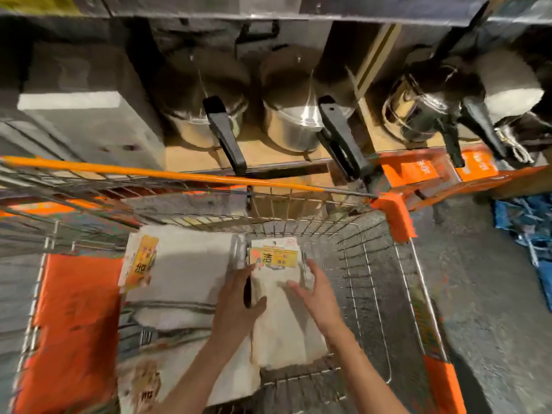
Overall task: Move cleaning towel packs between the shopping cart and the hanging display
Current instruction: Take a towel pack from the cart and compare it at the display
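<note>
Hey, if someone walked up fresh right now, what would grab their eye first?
Probably both hands, the left hand and right hand, on a white towel pack with a yellow label inside the wire shopping cart. Beyond its orange rim, steel pots with black handles line the shelf.

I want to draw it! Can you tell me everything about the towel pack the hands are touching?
The towel pack is a long, flat, cream-white cloth bundle with a yellow label across its top end. It lies lengthwise in the wire shopping cart, beside other packs on its left. The left hand grips its left edge, thumb on top. The right hand rests open on its upper right side. The label's print is too blurry to read.
</note>
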